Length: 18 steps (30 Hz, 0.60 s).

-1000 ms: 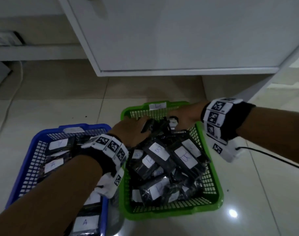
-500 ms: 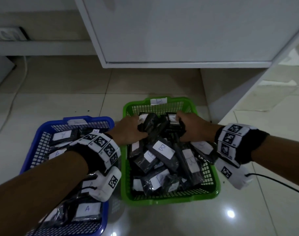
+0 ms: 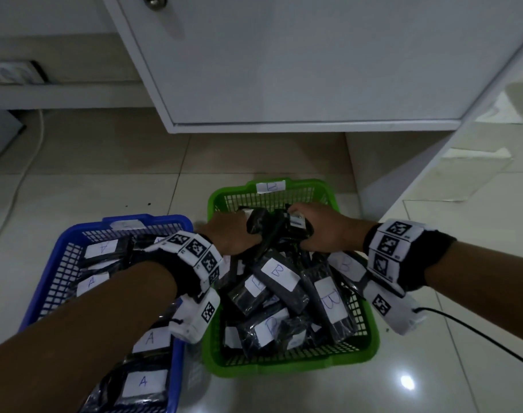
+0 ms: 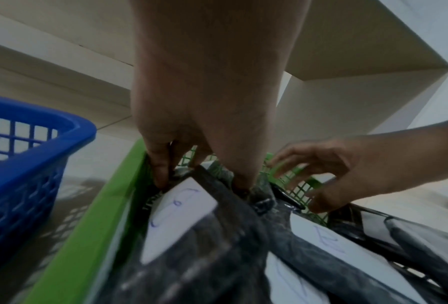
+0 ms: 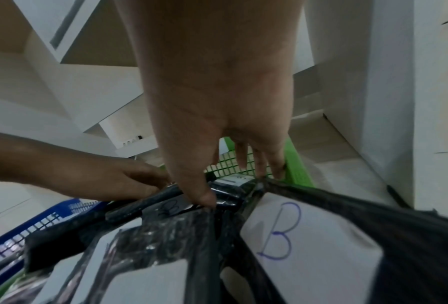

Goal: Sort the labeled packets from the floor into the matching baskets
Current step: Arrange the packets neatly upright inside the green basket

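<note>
A green basket tagged B stands in the middle of the floor, piled with black packets with white B labels. To its left, a blue basket tagged A holds packets labelled A. Both hands are at the far end of the green basket. My left hand pinches a black packet between thumb and fingers. My right hand grips another black packet, with the thumb on its near side and the fingers behind it.
A white cabinet overhangs the floor just beyond the baskets, and its base stands close behind the green one. A power strip and a white cable lie far left. A black cable trails from my right wrist.
Both hands have come down from the green basket's far rim onto its pile, each still holding a packet. The right hand has drawn closer to me.
</note>
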{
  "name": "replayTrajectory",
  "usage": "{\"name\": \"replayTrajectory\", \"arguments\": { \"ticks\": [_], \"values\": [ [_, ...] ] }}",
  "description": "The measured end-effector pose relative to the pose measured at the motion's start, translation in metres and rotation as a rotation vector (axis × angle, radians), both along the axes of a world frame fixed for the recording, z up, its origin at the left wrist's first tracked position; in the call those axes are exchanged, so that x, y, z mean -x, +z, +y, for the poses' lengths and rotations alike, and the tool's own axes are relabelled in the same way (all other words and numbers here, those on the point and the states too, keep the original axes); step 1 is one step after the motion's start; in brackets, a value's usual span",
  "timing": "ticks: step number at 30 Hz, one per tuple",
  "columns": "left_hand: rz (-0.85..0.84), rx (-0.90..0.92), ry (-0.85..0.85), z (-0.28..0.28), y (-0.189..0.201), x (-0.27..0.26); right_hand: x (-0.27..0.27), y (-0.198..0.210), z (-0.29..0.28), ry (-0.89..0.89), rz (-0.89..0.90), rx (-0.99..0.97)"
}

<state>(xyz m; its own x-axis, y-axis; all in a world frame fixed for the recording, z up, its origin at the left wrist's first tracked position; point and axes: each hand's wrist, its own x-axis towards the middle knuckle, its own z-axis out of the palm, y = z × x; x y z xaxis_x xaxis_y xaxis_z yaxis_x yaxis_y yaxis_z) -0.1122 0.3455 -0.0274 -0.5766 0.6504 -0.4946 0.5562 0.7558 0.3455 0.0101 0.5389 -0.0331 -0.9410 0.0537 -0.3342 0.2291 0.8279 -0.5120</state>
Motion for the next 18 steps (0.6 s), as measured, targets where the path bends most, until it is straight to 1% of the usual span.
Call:
{"name": "replayTrajectory", "arguments": {
  "ticks": [3, 5, 7, 9, 10, 11, 12, 15, 18],
  "values": [
    [-0.067, -0.046, 0.017, 0.004, -0.006, 0.003, 0.011, -0.004, -0.005, 0.171, 0.094, -0.078],
    [-0.076, -0.123, 0.039, 0.0, -0.005, 0.007, 0.017, -0.003, -0.01, 0.229, 0.111, -0.086],
    [-0.016, -0.232, 0.07, -0.004, -0.005, 0.016, 0.019, -0.005, -0.015, 0.238, 0.119, -0.089],
    [0.085, -0.328, 0.099, -0.006, -0.002, 0.025, 0.018, -0.009, -0.014, 0.231, 0.138, -0.078],
    [0.099, -0.373, 0.128, -0.007, -0.001, 0.028, 0.017, -0.011, -0.013, 0.234, 0.144, -0.079],
    [0.066, -0.419, 0.164, -0.006, 0.001, 0.031, 0.017, -0.013, -0.011, 0.234, 0.14, -0.08],
    [-0.002, -0.45, 0.193, -0.006, 0.005, 0.032, 0.017, -0.013, -0.009, 0.233, 0.132, -0.073],
    [-0.214, -0.432, 0.226, -0.007, 0.014, 0.037, 0.016, -0.015, -0.005, 0.237, 0.105, -0.061],
    [-0.293, -0.416, 0.339, -0.007, 0.017, 0.045, 0.02, -0.013, -0.004, 0.217, 0.042, -0.028]
  ]
}}
